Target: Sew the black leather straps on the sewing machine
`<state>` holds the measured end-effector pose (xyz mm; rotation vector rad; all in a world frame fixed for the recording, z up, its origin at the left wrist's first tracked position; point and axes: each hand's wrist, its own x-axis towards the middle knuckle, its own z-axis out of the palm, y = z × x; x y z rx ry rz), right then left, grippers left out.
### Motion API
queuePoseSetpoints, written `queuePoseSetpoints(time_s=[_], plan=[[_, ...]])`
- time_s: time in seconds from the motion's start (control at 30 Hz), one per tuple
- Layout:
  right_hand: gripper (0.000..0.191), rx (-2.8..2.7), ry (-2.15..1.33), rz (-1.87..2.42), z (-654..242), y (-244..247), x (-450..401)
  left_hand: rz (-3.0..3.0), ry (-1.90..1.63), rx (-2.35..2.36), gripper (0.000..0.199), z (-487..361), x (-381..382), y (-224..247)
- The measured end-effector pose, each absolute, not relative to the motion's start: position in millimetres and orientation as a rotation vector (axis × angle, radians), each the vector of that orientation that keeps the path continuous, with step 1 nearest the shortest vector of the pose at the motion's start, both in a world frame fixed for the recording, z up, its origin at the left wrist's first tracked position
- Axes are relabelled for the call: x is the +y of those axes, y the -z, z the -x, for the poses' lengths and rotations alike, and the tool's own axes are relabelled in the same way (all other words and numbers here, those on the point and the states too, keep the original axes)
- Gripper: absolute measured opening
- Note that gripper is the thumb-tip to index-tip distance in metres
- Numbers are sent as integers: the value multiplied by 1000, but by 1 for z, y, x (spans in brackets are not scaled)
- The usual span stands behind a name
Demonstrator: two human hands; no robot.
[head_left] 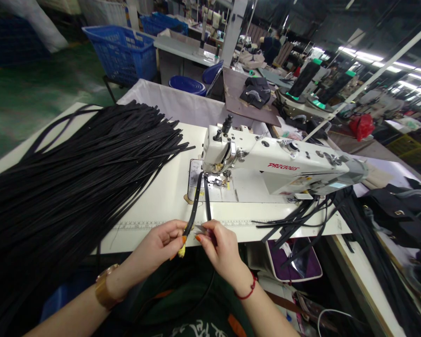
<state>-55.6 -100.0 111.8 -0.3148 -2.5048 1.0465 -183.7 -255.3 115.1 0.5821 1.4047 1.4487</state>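
The left hand (170, 239) has its grip closed on a narrow, flat black strap (195, 206), pinched between thumb and fingers at the near edge of the cream-white flat surface (171, 201). The strap extends from this grip to the needle area of the white metal sewing machine (245, 150) with red lettering. The near hold probably keeps that length controlled and within view.

A second black strap length (207, 201) runs beside it from the needle area toward the right hand (220, 243). The right grip is pinched on what appears to be a small, grey, pointed metallic piece (199, 229); its full form is hidden. A small yellow object (181, 252) shows below the left fingers; whether it is gripped cannot be told.

The large pile of black straps (91, 154) lies left of the machine, presumably for easy reach while leaving the needle area accessible.
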Motion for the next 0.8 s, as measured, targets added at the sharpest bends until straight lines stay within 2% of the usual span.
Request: queuePoseSetpoints(time_s=[0.67,0.8], plan=[[14,-2624,-920,249,59,-118,-106,-665,-1406,1538,13,184,-254,-116],[13,-2609,-980,250,59,-117,-107,-653,-1402,1527,13,185,-255,-115]])
